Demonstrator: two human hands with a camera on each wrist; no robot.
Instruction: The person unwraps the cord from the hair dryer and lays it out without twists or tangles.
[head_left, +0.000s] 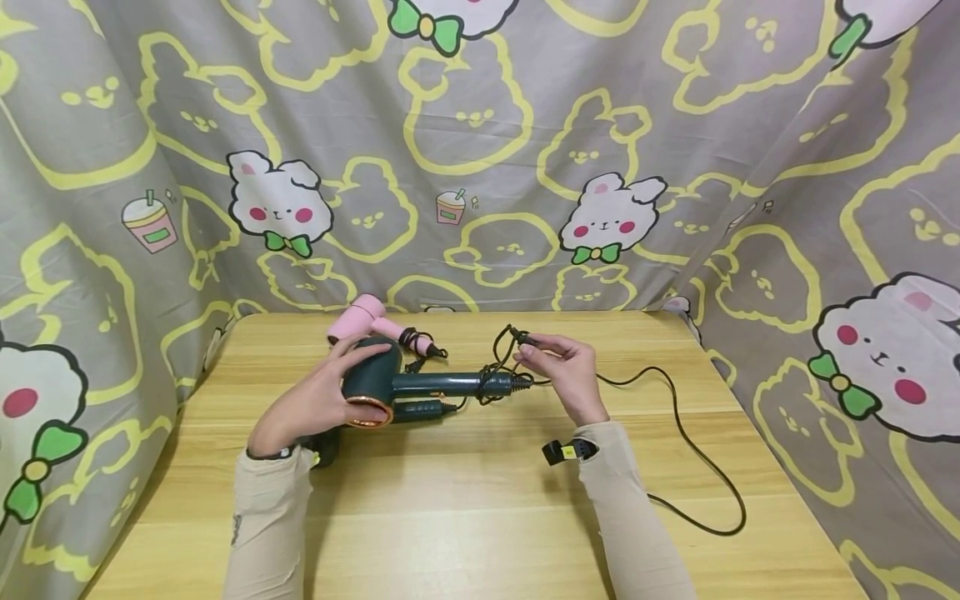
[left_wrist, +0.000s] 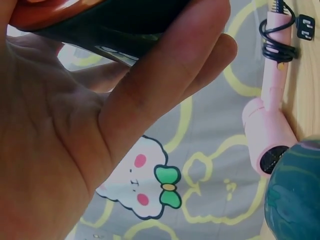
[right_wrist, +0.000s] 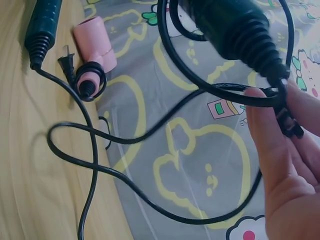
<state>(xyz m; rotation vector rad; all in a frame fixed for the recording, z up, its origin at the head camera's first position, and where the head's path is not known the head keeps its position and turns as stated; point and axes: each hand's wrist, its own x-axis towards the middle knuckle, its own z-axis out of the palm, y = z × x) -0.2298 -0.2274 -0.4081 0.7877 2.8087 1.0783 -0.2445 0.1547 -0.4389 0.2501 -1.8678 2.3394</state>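
Observation:
A dark green hair dryer with a copper-coloured rim is held above the table, its handle pointing right. My left hand grips its barrel, fingers over the top and thumb at the rim. Black cord is looped around the lower end of its handle. My right hand pinches a dark, plug-like piece of this cord between thumb and fingers. A second green hair dryer lies beneath, partly hidden by the first and by my left hand; its rounded body shows in the left wrist view.
A pink hair dryer lies at the back of the wooden table, its black cord wound around the handle. A long black cord curves across the table's right side. Patterned fabric hangs behind and on both sides.

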